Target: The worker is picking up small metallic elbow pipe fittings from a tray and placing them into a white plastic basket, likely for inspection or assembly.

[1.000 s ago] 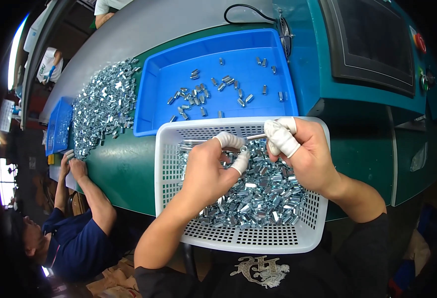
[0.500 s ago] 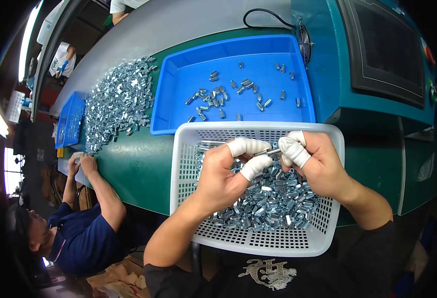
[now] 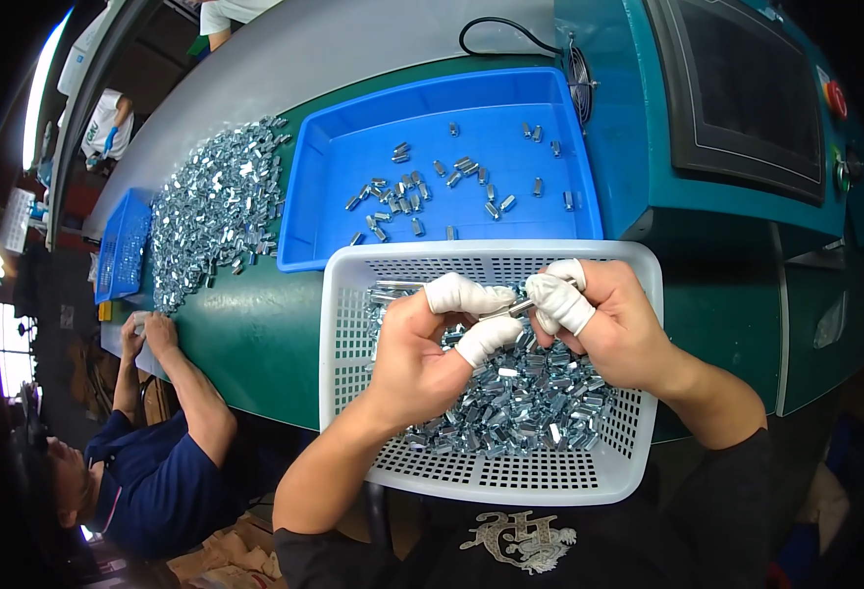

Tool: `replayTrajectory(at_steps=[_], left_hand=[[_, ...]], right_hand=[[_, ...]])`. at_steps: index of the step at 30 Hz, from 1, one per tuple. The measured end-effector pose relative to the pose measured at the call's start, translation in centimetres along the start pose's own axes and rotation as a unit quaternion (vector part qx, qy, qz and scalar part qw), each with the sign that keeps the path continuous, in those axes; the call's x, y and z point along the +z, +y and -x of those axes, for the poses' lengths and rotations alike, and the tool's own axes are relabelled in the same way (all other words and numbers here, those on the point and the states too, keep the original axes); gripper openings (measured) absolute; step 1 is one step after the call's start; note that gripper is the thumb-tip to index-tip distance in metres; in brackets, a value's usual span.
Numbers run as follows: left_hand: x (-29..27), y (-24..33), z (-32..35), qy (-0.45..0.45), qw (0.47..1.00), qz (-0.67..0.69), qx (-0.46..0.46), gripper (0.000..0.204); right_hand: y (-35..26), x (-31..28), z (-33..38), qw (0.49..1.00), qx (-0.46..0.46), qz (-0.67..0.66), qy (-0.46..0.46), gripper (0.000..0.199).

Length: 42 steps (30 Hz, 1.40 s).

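Observation:
Above a white perforated basket [image 3: 496,491], my two hands meet with white finger covers on thumbs and forefingers. My left hand [image 3: 427,339] pinches a small shiny hex nut [image 3: 497,314], mostly hidden by the fingertips. A slim metal rod [image 3: 521,307] reaches from the fingers of my right hand [image 3: 608,319] to that nut; the two seem to touch end to end. How far the rod goes into the nut cannot be seen. Below the hands, the basket holds a heap of long hex nuts [image 3: 535,402]. Longer metal rods [image 3: 392,288] lie at its far left corner.
Behind the basket stands a blue tray [image 3: 339,123] with scattered nuts. A big nut pile [image 3: 216,196] covers the green table at left, beside a smaller blue basket [image 3: 123,245]. A co-worker [image 3: 162,471] sits at left. A teal machine [image 3: 613,128] with a screen rises at right.
The whole view has shifted slightly, so the surroundings sit further left. My hands keep their pinch on the nut and rod, with the rod tilted a little differently.

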<state>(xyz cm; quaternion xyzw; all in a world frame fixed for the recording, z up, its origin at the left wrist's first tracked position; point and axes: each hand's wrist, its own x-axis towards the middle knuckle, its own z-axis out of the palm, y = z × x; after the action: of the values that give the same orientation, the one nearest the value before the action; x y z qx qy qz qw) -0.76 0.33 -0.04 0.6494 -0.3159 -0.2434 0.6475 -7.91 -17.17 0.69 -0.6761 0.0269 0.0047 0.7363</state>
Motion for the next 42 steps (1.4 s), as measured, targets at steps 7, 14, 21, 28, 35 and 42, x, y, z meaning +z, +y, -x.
replayTrajectory(at_steps=[7, 14, 21, 28, 35, 42], left_hand=[[-0.6, -0.2, -1.4, 0.107, 0.979, -0.149, 0.086, 0.017], [-1.5, -0.5, -2.7, 0.198, 0.916, -0.337, 0.089, 0.018], [0.1, -2.7, -1.3, 0.035, 0.823, -0.564, -0.059, 0.020], [1.1, -2.9, -1.6, 0.023, 0.787, -0.616, -0.021, 0.023], [0.8, -3.1, -1.5, 0.067, 0.849, -0.519, -0.073, 0.019], [0.7, -2.5, -1.5, 0.050, 0.888, -0.453, -0.064, 0.015]], right_hand=[[0.6, -0.3, -0.3, 0.949, -0.228, 0.164, 0.142, 0.026], [0.9, -0.3, -0.3, 0.974, -0.179, 0.095, 0.105, 0.024], [0.9, -0.3, -0.4, 0.987, -0.136, 0.016, 0.085, 0.013], [0.5, -0.1, -0.2, 0.991, -0.106, 0.031, 0.079, 0.019], [0.6, 0.2, -0.2, 0.989, -0.105, 0.062, 0.087, 0.027], [0.5, 0.5, -0.3, 0.988, -0.113, 0.075, 0.079, 0.029]])
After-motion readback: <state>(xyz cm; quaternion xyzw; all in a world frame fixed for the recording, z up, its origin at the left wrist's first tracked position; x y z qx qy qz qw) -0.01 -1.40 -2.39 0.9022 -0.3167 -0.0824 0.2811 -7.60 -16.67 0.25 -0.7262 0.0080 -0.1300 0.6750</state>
